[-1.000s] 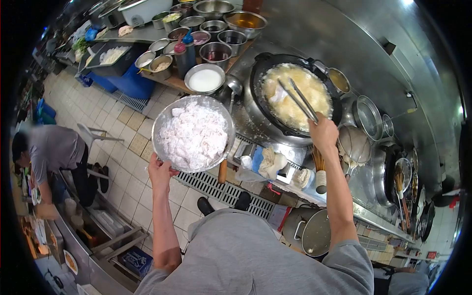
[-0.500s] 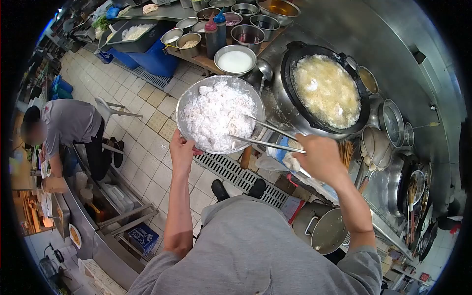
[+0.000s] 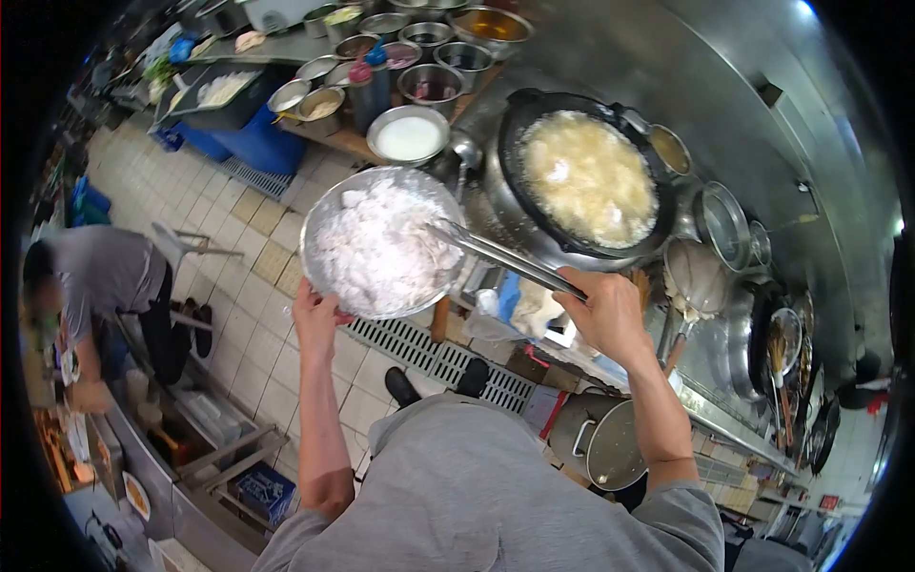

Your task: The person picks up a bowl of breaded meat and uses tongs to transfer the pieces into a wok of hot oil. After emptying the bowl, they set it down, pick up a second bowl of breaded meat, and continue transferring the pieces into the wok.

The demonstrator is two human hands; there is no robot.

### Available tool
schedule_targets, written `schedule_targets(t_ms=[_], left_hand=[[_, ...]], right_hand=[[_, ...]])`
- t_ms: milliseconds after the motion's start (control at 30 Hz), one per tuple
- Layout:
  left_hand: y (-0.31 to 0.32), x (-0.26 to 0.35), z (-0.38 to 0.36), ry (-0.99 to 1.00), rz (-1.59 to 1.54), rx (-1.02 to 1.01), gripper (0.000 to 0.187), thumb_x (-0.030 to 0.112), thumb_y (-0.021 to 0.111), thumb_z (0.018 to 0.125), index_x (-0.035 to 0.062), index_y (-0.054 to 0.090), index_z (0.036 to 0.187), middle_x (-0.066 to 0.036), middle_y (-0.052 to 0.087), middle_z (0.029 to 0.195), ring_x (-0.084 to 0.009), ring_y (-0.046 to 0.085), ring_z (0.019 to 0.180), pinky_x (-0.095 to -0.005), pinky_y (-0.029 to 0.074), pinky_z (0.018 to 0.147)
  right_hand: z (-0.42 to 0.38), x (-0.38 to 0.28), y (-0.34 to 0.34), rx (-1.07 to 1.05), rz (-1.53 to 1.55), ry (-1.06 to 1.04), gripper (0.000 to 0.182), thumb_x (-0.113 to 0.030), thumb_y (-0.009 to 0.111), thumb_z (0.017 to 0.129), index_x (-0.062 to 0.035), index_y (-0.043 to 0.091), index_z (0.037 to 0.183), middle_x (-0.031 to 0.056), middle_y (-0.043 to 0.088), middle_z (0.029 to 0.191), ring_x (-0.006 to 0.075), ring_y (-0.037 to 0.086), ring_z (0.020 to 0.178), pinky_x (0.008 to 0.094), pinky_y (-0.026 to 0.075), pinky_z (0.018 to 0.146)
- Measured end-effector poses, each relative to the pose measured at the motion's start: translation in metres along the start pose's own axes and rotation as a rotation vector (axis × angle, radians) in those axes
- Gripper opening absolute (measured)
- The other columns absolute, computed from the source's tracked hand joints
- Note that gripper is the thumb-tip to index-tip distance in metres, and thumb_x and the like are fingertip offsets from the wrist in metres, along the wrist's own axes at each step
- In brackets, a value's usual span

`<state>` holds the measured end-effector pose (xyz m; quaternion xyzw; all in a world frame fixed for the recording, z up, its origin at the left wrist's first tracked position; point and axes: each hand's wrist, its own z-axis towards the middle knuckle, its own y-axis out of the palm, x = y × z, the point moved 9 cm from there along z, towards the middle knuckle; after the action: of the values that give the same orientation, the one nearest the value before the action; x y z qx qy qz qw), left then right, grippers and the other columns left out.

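My left hand [image 3: 317, 322] grips the near left rim of a metal mixing bowl [image 3: 307, 231], holding it up in front of me. White floury pieces [image 3: 376, 243] fill the bowl. In my right hand [image 3: 607, 313] is a pair of metal tongs [image 3: 505, 255], fingers wrapped round it; its tips reach into the floury pieces at the bowl's right side. Whether the tips hold a piece is hard to make out. To the right of the bowl, a black wok [image 3: 512, 157] holds bubbling yellow oil [image 3: 586, 181] with pale pieces frying in it.
A bowl of white liquid [image 3: 408, 136] stands just beyond the mixing bowl, among several metal containers and squeeze bottles [image 3: 362, 95]. Strainers [image 3: 701, 276] lie right of the wok. A pot [image 3: 620, 448] stands low at my right. Another person [image 3: 105, 276] bends over at the left.
The tongs' arms have come closer together, their tips still in the bowl. The whole view has shifted, so most things appear further left. Both hands keep their holds.
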<state>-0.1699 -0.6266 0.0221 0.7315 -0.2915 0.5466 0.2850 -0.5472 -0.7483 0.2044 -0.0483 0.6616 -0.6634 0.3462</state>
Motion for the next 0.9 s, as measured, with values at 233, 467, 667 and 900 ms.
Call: schedule_targets(t_ms=[233,467,667,900], left_hand=[[-0.003,-0.001,-0.001,-0.023,0.064,0.043,0.057,-0.005,0.052,0.081,-0.0010,0.045,0.138,-0.011,0.062,0.087,-0.0167,0.062,0.057,-0.0287,0.056,0.047],[-0.003,0.000,-0.002,-0.019,0.047,0.046,0.056,-0.006,0.053,0.080,-0.0033,0.046,0.136,-0.012,0.063,0.085,-0.0174,0.064,0.057,-0.0303,0.058,0.049],[-0.003,-0.001,0.000,0.003,0.043,0.031,0.051,-0.006,0.051,0.081,-0.0028,0.048,0.132,-0.011,0.064,0.085,-0.0169,0.064,0.056,-0.0297,0.057,0.047],[0.000,0.002,-0.005,-0.020,0.070,0.068,0.055,-0.005,0.051,0.082,-0.0022,0.045,0.137,-0.014,0.063,0.088,-0.0174,0.062,0.056,-0.0284,0.055,0.046]], right_hand=[[-0.007,0.064,-0.031,0.190,0.176,0.235,0.035,-0.021,0.076,0.080,-0.0026,0.072,0.110,0.0221,0.071,0.084,0.0283,0.069,0.067,0.0360,0.052,0.067],[-0.023,0.129,-0.079,0.341,0.121,0.396,0.032,-0.018,0.074,0.082,-0.0009,0.072,0.109,0.0176,0.070,0.076,0.0187,0.065,0.061,0.0332,0.048,0.061],[-0.004,0.188,-0.085,0.347,-0.187,0.544,0.032,-0.027,0.068,0.085,-0.0106,0.073,0.111,0.0199,0.070,0.084,0.0378,0.068,0.082,0.0454,0.051,0.074],[0.031,0.238,-0.073,0.479,-0.201,0.590,0.033,-0.031,0.065,0.087,-0.0170,0.071,0.116,0.0187,0.071,0.094,0.0391,0.067,0.093,0.0479,0.052,0.081]])
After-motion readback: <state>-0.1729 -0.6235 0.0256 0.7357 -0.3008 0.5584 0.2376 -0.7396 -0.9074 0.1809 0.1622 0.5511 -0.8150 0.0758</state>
